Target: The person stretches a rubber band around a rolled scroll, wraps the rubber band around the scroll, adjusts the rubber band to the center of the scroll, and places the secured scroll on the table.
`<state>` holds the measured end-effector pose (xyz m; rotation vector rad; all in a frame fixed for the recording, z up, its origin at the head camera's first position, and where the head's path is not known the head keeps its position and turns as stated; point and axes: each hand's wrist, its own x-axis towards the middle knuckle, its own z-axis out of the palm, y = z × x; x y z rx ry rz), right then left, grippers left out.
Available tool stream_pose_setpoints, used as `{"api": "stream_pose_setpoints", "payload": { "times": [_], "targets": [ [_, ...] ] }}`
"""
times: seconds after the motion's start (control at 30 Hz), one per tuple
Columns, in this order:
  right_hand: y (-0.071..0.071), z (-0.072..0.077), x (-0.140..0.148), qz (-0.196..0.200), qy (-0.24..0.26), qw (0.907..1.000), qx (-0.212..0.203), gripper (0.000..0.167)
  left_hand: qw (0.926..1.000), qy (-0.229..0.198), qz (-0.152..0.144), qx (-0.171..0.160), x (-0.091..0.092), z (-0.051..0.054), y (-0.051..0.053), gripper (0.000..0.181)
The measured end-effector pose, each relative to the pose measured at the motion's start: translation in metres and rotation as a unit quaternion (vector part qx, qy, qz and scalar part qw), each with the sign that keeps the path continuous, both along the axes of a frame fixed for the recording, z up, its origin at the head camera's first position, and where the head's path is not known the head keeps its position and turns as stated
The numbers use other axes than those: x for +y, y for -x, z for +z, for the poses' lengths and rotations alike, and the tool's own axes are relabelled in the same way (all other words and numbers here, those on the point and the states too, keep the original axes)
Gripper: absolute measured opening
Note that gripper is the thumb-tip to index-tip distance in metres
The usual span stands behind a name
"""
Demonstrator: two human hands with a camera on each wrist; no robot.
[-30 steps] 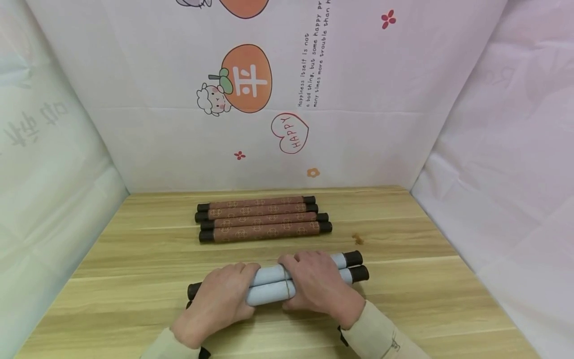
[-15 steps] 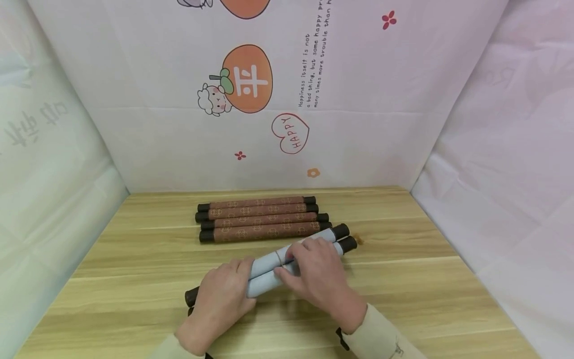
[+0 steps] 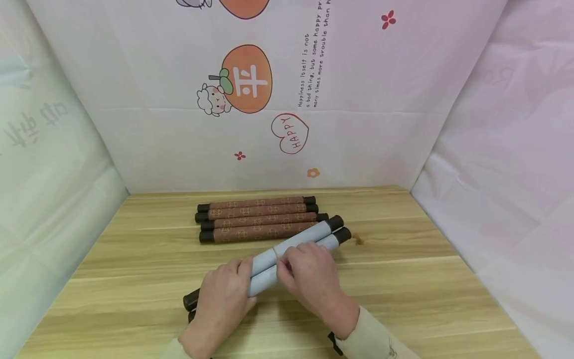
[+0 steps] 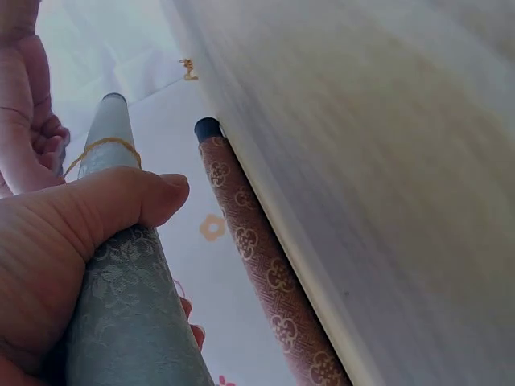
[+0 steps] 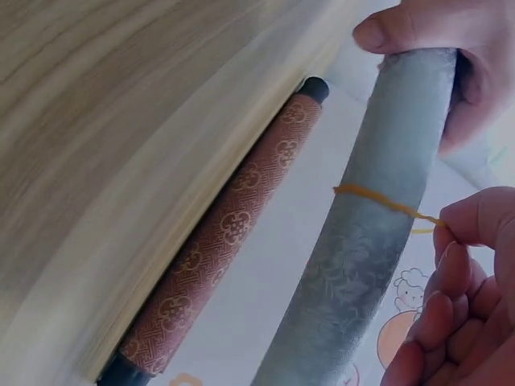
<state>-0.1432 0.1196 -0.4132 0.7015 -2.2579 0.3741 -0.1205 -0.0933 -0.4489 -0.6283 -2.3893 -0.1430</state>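
Two pale blue scrolls (image 3: 305,238) with black end knobs lie side by side, slanting up to the right above the wooden table. My left hand (image 3: 224,299) grips them near their left ends, its thumb across one scroll in the left wrist view. A thin yellowish cord (image 5: 374,195) loops around the blue scroll (image 5: 330,273). My right hand (image 3: 309,274) pinches this cord between thumb and finger and pulls it out from the scroll's side, as the right wrist view shows. The palm and fingers of the left hand are partly hidden behind the scrolls.
Several brown scrolls (image 3: 264,230) with gold flower patterns and black ends lie in a row farther back on the table (image 3: 426,299). A small orange-brown tuft (image 3: 358,239) shows beside their right ends. White printed cloth (image 3: 358,124) walls the back and both sides.
The blue scrolls' right ends have swung up and away toward the brown scrolls. My right hand has shifted from gripping the scrolls to pinching the cord. The left hand keeps its hold.
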Motion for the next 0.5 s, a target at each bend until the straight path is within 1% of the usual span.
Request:
{"api": "stream_pose_setpoints", "payload": {
  "times": [0.1, 0.17, 0.37, 0.43, 0.5],
  "targets": [
    [-0.0016, 0.0019, 0.0005, 0.001, -0.006, 1.0000, -0.004, 0.017, 1.0000, -0.004, 0.001, -0.001, 0.0001, 0.0011, -0.0007, 0.086],
    [-0.0018, 0.0033, 0.0018, 0.000, -0.004, 0.9999, -0.010, 0.017, 1.0000, -0.007, 0.001, 0.005, -0.0001, 0.0020, -0.0008, 0.085],
    [-0.0013, 0.0076, 0.0069, 0.005, 0.023, 0.9997, 0.002, 0.013, 0.9987, -0.024, 0.008, 0.044, -0.0035, 0.0045, 0.0008, 0.075],
    [-0.0017, 0.0074, 0.0076, 0.003, 0.022, 0.9997, -0.006, 0.010, 0.9983, -0.032, 0.008, 0.049, -0.0044, 0.0055, 0.0017, 0.072],
    [-0.0029, 0.0062, 0.0075, 0.002, 0.021, 0.9995, -0.022, 0.008, 0.9982, -0.037, 0.006, 0.046, -0.0048, 0.0061, 0.0020, 0.071]
  ]
}}
